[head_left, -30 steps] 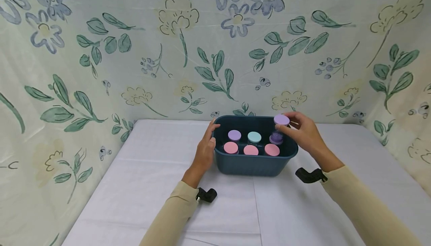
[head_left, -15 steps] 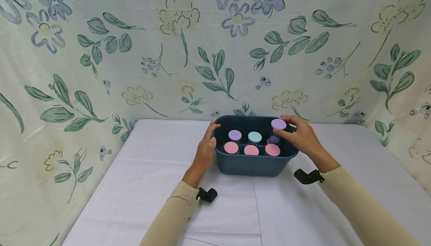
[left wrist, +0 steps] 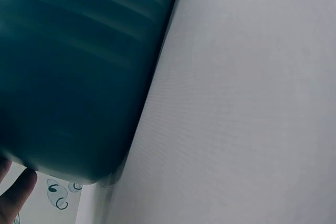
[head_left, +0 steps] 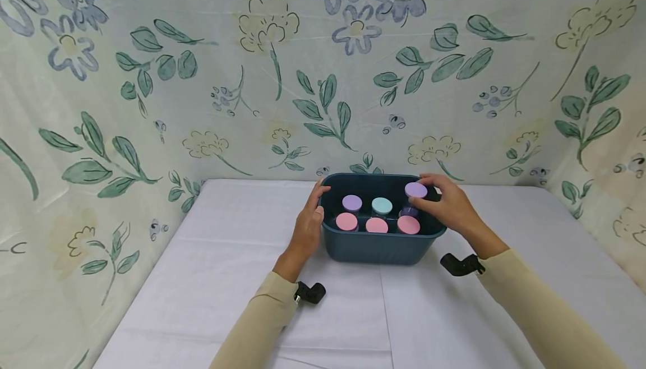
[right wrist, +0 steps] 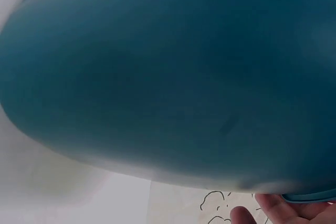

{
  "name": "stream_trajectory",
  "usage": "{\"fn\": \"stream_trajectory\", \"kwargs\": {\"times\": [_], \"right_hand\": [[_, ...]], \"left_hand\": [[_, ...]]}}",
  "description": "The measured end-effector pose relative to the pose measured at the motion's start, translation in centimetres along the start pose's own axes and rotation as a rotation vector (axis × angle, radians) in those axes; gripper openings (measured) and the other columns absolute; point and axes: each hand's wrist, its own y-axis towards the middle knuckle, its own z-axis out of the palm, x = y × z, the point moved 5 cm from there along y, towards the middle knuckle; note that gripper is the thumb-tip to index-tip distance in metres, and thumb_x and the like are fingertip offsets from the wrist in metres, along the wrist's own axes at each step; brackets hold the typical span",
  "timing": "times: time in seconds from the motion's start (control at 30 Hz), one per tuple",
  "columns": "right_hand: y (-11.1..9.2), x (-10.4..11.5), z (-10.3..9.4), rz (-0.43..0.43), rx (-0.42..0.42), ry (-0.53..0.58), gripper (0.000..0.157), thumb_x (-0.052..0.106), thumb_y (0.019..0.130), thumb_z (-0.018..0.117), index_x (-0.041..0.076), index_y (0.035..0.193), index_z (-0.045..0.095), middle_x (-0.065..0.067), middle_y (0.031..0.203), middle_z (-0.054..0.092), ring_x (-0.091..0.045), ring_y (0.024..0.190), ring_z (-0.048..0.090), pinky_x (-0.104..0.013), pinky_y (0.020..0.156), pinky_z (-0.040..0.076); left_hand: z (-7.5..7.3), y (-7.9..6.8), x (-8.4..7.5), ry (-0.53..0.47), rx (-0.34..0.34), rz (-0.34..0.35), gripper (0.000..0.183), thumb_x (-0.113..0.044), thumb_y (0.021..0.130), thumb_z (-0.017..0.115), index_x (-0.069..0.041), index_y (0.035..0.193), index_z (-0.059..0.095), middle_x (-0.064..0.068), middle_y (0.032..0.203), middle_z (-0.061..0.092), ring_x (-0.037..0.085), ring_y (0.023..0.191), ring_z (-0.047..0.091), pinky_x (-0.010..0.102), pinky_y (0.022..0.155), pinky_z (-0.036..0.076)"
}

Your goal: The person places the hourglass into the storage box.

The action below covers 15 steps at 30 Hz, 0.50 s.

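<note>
In the head view, a dark blue plastic tub point(head_left: 375, 247) stands on the white cloth. My right hand point(head_left: 451, 203) pinches a small jar with a lilac lid point(head_left: 416, 190) between thumb and fingers, inside the tub's right end. Purple shows below that lid, partly behind my thumb. My left hand point(head_left: 307, 223) rests against the tub's left end, fingers extended along it, thumb at the rim. Inside sit another lilac lid point(head_left: 351, 203), a light blue lid point(head_left: 382, 206) and, along the near side, pink lids point(head_left: 376, 225). The tub wall point(left wrist: 73, 87) fills much of both wrist views.
White cloth point(head_left: 242, 245) covers the table around the tub. A floral curtain point(head_left: 282, 116) hangs just behind the table and along both sides. Black wrist cameras point(head_left: 461, 264) sit at the sleeve cuffs.
My right hand has lowered the lilac-lidded jar further into the tub, slightly left and towards me. My left hand has stayed against the tub, and the tub has not moved.
</note>
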Motion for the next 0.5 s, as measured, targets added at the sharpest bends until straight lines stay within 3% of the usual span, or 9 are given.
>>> {"fn": "stream_trajectory", "kwargs": {"times": [0.23, 0.5], "right_hand": [[-0.09, 0.17, 0.1, 0.014, 0.035, -0.033, 0.055, 0.028, 0.085, 0.072, -0.004, 0.125, 0.054, -0.023, 0.147, 0.036, -0.045, 0.137, 0.029, -0.066, 0.103, 0.029], [-0.12, 0.01, 0.34, 0.067, 0.132, -0.069, 0.058, 0.032, 0.085, 0.07, -0.004, 0.127, 0.052, -0.028, 0.149, 0.03, -0.048, 0.136, 0.026, -0.067, 0.104, 0.025]], "left_hand": [[0.0, -0.05, -0.08, -0.007, 0.0, 0.003, 0.051, -0.03, 0.099, 0.022, -0.015, 0.145, 0.034, 0.006, 0.16, 0.019, 0.016, 0.146, 0.017, 0.053, 0.112, 0.024], [0.04, -0.1, 0.02, 0.001, 0.0, -0.003, 0.052, -0.033, 0.099, 0.021, -0.017, 0.146, 0.034, -0.008, 0.16, 0.015, 0.015, 0.146, 0.017, 0.052, 0.111, 0.026]]}}
